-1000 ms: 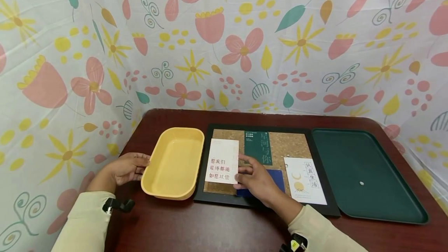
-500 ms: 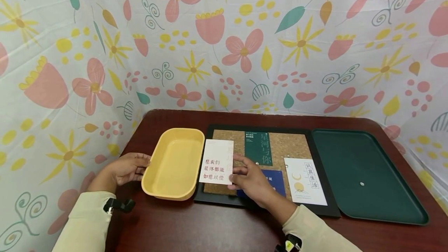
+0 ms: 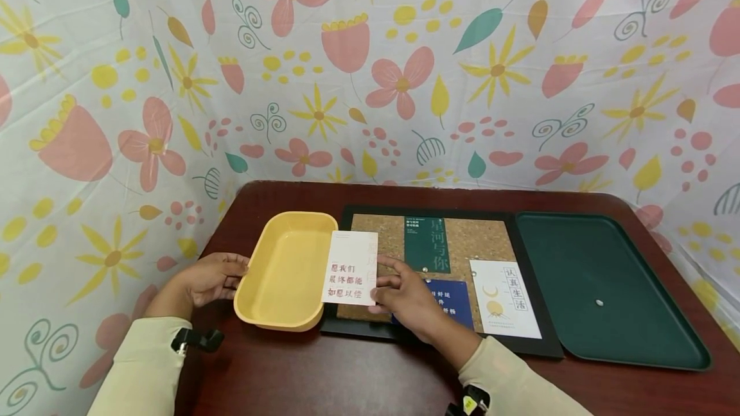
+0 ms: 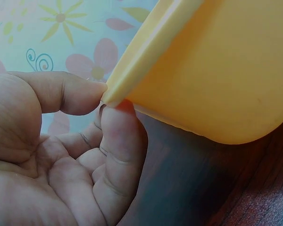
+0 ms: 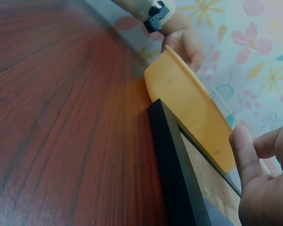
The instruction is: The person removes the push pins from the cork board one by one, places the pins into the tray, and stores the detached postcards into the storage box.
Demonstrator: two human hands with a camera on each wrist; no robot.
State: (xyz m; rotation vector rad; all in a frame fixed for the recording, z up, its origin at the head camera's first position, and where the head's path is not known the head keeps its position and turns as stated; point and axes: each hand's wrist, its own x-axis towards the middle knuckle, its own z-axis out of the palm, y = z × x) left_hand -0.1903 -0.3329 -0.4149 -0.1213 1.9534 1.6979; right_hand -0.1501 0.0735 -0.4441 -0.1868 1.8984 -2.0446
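My left hand (image 3: 215, 278) pinches the left rim of a yellow plastic basin (image 3: 283, 268); in the left wrist view the thumb and forefinger clamp that rim (image 4: 146, 52). A white card (image 3: 351, 267) printed with red Chinese characters is held by its right edge between the thumb and fingers of my right hand (image 3: 407, 294). The card's left edge overlaps the basin's right rim in the head view. Seen edge-on in the right wrist view, the card (image 5: 225, 104) is a thin line raised above the basin. Below it lies a black-framed cork board (image 3: 468, 236).
On the board are a green card (image 3: 424, 242), a blue card (image 3: 453, 303) partly behind my right hand, and a white card with a sun drawing (image 3: 504, 297). A dark green tray (image 3: 613, 287) with a small pale pin (image 3: 599, 303) stands at the right.
My right hand has carried the white card leftward from over the cork board to the basin's right rim. More of the blue card now shows. My left hand stays on the basin.
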